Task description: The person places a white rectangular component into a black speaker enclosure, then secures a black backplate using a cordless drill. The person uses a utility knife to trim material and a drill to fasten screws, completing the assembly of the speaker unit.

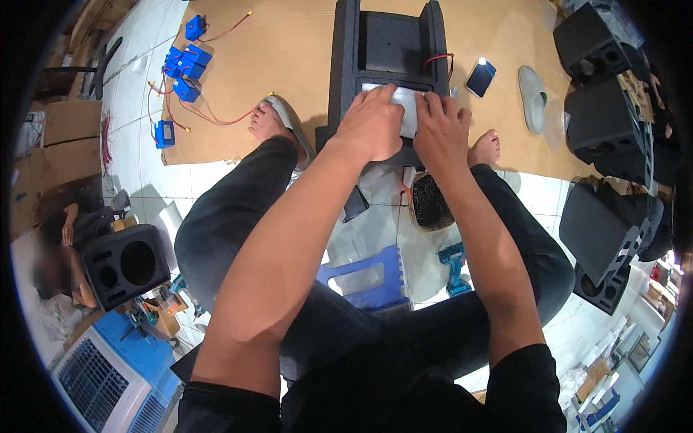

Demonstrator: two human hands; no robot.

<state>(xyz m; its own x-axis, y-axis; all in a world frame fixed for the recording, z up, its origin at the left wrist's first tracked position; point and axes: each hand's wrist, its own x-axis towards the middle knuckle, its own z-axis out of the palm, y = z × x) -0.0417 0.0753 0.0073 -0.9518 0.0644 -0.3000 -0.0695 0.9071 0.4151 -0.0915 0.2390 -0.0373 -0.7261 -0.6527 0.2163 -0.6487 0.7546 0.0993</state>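
Black box, phone, slipper on cardboard

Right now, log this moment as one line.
Left hand: on white piece; right hand: at its right edge; white piece: on black cabinet; phone: right of cabinet, on cardboard

Speaker cabinets and a power tool suggest a workshop.

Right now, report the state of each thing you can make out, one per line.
Black boxy cabinet: recess facing up
White rectangular piece: in the cabinet, partly covered
Bare left hand: fingers bent, on the piece
Bare right hand: fingers at its right edge
Blue blocky packs: some clustered, some apart
Dark rectangular phone: lying flat
Grey slipper by phone: unworn
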